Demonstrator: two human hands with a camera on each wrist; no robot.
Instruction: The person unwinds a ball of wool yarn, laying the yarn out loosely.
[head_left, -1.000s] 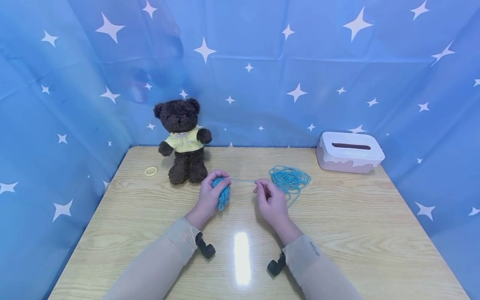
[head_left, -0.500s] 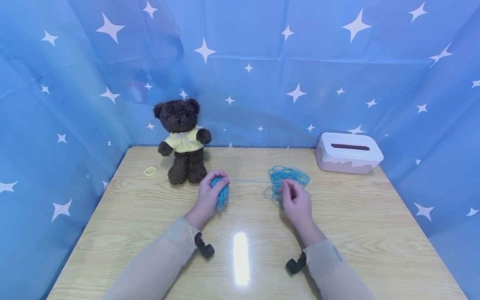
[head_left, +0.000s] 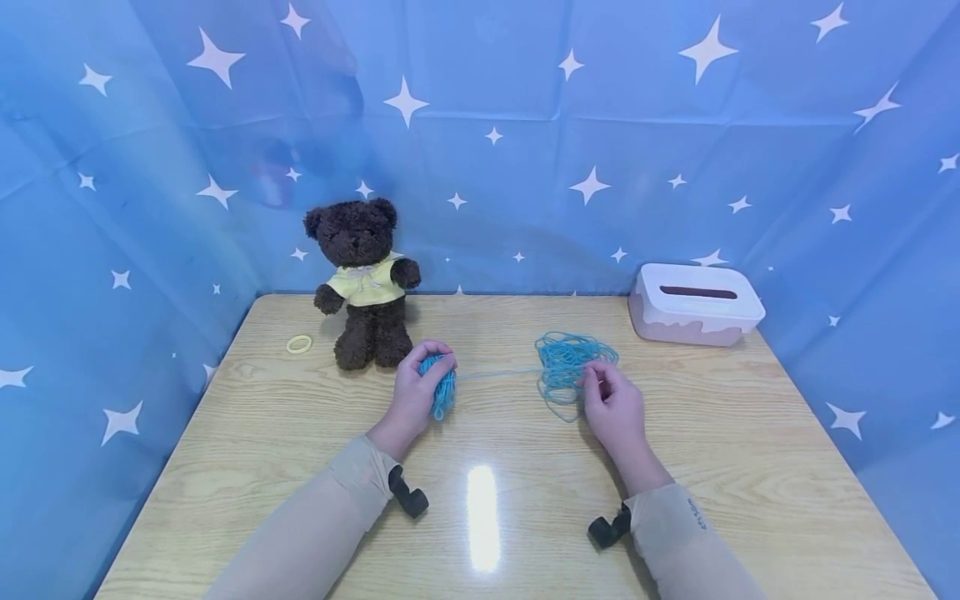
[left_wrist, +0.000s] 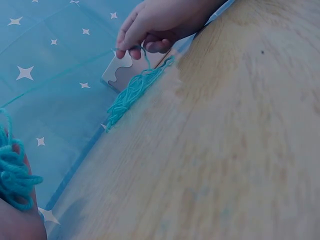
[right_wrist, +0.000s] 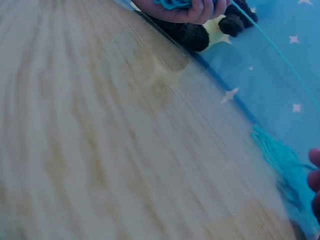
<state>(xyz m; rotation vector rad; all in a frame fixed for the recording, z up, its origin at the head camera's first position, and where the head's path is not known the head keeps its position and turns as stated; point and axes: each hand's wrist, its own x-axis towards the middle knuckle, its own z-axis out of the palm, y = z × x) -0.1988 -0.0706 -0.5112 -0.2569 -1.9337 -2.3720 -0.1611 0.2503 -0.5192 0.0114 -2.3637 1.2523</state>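
Note:
My left hand point(head_left: 415, 392) grips a wound bundle of blue yarn point(head_left: 444, 393), its strands bulging out between thumb and fingers. From that bundle a single strand point(head_left: 498, 373) runs across to my right hand point(head_left: 617, 408), where thumb and forefinger pinch it. Just behind the right fingers lies a loose, looped heap of the same yarn point(head_left: 562, 358) on the table. In the left wrist view the pinched yarn also trails down from the right fingertips point(left_wrist: 134, 52) to the heap point(left_wrist: 132, 95). Part of the bundle is hidden by the left hand.
A dark brown teddy bear point(head_left: 363, 275) in a yellow top stands behind my left hand. Left of it lies a pale yellow ring point(head_left: 299, 344). A white and pink tissue box point(head_left: 697, 304) sits at the table's back right, before a blue starry curtain point(head_left: 480, 167).
My right hand has moved to the right, from near the bundle to the front of the heap, with the strand between its fingers. The left hand has stayed almost in place.

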